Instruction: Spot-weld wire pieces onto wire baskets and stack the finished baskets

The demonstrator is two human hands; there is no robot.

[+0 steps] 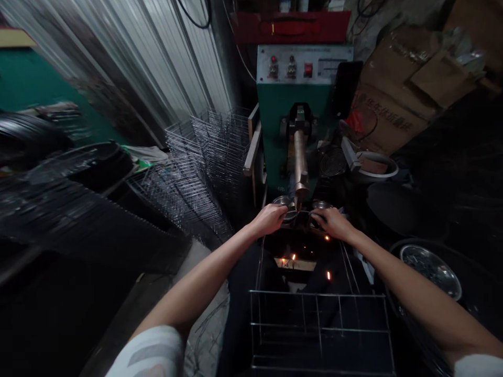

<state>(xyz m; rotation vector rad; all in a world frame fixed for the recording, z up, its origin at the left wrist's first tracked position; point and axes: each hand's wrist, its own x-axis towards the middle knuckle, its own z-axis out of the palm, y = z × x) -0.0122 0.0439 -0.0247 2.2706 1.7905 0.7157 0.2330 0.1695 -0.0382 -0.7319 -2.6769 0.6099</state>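
A copper-coloured electrode arm [301,162] points down from the green machine [271,110], its tip between my two hands. Left of the tip, my left hand [272,218] is closed, fingers pressed together near a small round metal dish [282,200]. On the other side, my right hand [332,222] is pinched by another round metal part [321,204]. What the fingertips grip is too small and dark to make out. Below them a wire frame [318,296] extends over the lap. Orange sparks [294,257] fly beneath the electrode.
Stacked wire racks [196,178] stand left of the machine. At the right are a metal bowl of small parts [430,272], a pale container [377,168] and a cardboard box [404,99]. A dark phone [347,89] is at the machine's right edge.
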